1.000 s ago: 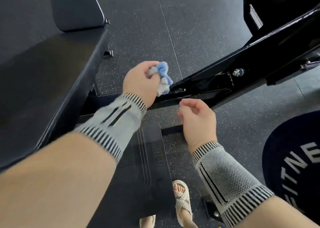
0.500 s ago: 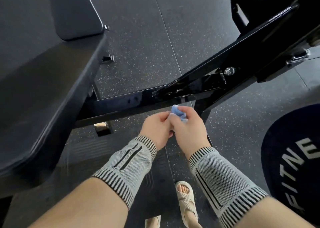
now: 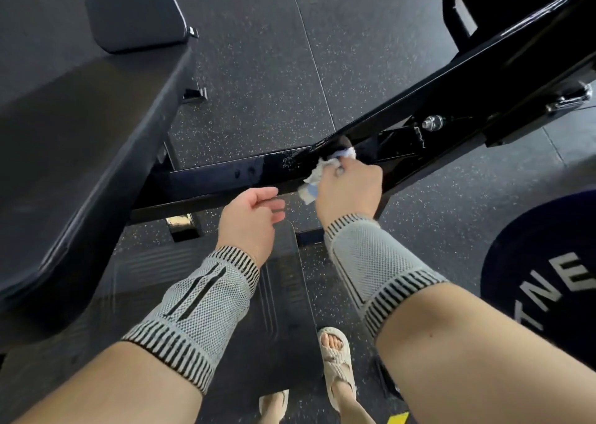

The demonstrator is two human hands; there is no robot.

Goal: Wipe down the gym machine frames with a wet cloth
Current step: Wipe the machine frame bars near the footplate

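A glossy black machine frame [image 3: 225, 173] runs from the lower left up to the upper right, with a silver bolt [image 3: 432, 122] on its side. My right hand [image 3: 350, 188] grips a crumpled white and blue cloth [image 3: 317, 173] and presses it against the frame at the joint where two beams meet. Wet streaks show on the beam just left of the cloth. My left hand [image 3: 250, 215] hovers below the frame with loosely curled fingers and holds nothing. Both wrists wear grey knitted supports.
A black padded bench seat [image 3: 74, 165] fills the left side, its backrest [image 3: 135, 7] above. A ribbed black footplate [image 3: 283, 298] lies under my arms on speckled rubber flooring. A dark round mat with white letters [image 3: 545, 278] lies at right. My sandalled feet [image 3: 337, 359] stand below.
The cloth passed from my left hand to my right hand in front of me. My right hand has since carried it up to the frame joint, and my left hand has let go and drawn back.
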